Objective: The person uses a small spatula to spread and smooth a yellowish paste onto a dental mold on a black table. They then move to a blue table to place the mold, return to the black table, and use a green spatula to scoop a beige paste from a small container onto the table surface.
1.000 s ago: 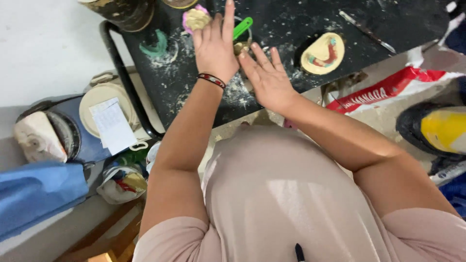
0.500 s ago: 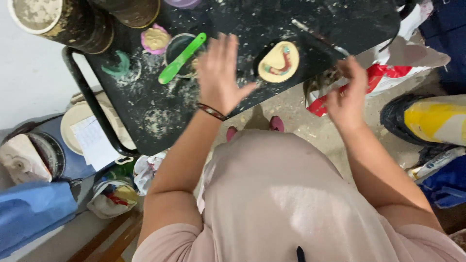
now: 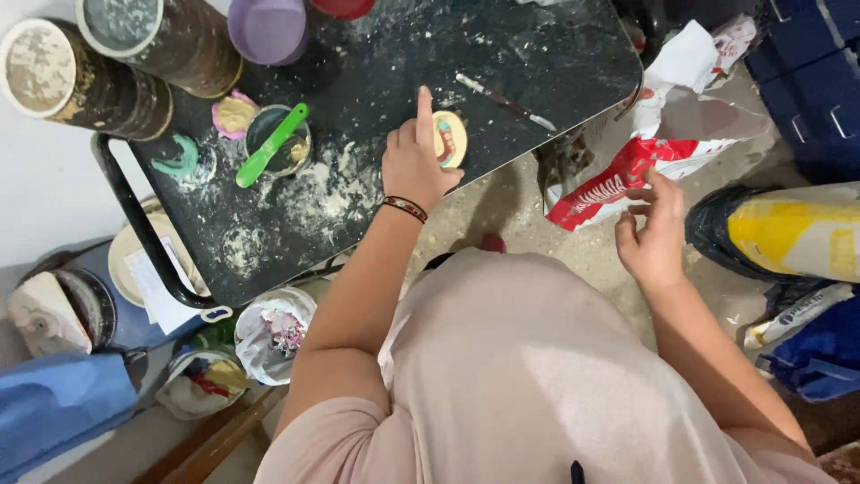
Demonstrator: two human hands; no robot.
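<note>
My left hand [image 3: 414, 159] rests on the black, powder-dusted table [image 3: 376, 81], its index finger raised and its thumb side touching a small round yellow mould [image 3: 451, 138] with a red and blue figure in it. A beaded bracelet [image 3: 404, 208] circles that wrist. My right hand [image 3: 652, 235] hovers off the table's right side, fingers loosely curled, holding nothing, next to a red and white bag [image 3: 627, 175] on the floor.
A green spatula [image 3: 271, 144] lies across a small cup. A teal shape [image 3: 178, 161], a pale mould [image 3: 234, 114], a purple bowl [image 3: 268, 27] and two tall dusty cans [image 3: 90, 76] crowd the table's left. A thin brush [image 3: 507, 102] lies right. Bags and buckets ring the floor.
My left hand has come down onto the round mould. My right hand has swung away from the table to the right, toward the red and white bag.
</note>
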